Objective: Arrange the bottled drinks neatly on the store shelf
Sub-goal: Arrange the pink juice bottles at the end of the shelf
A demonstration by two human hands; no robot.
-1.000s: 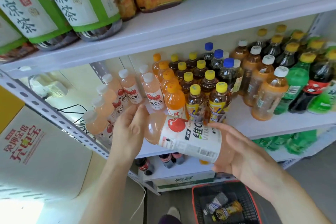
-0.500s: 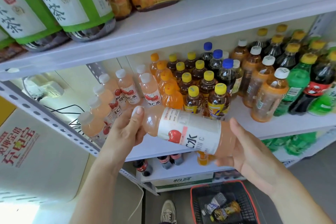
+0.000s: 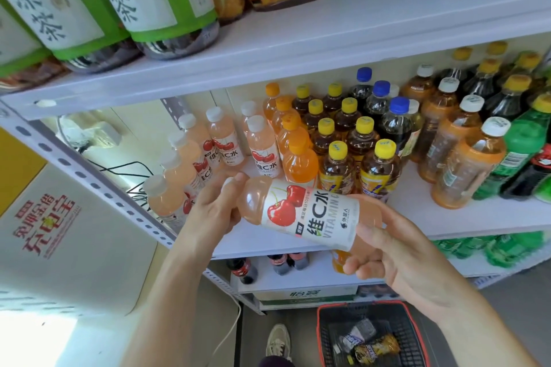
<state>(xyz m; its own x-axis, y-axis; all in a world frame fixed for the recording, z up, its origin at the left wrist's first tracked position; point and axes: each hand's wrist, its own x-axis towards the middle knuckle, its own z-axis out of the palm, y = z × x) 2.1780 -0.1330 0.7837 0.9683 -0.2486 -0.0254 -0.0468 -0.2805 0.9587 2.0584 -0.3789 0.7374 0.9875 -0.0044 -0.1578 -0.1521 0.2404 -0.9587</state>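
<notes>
A pink cherry vitamin-C bottle (image 3: 301, 211) lies on its side in front of the middle shelf (image 3: 465, 214), cherry label facing me. My left hand (image 3: 214, 208) grips its cap end, fingers curled round the neck. My right hand (image 3: 387, 250) holds its base end with thumb on top and fingers underneath. Several matching pink bottles (image 3: 226, 143) with white caps stand at the shelf's left, in loose rows.
Orange bottles (image 3: 298, 158), yellow-capped tea bottles (image 3: 337, 164), blue-capped bottles (image 3: 393, 119) and green bottles (image 3: 521, 146) fill the shelf to the right. Large bottles line the upper shelf (image 3: 328, 36). A red basket (image 3: 325, 325) with bottles sits on the floor below, beside my shoe (image 3: 278, 343).
The bottle has turned in my hands so the cherry label now faces up, and it sits slightly higher. Both hands keep their hold on its ends.
</notes>
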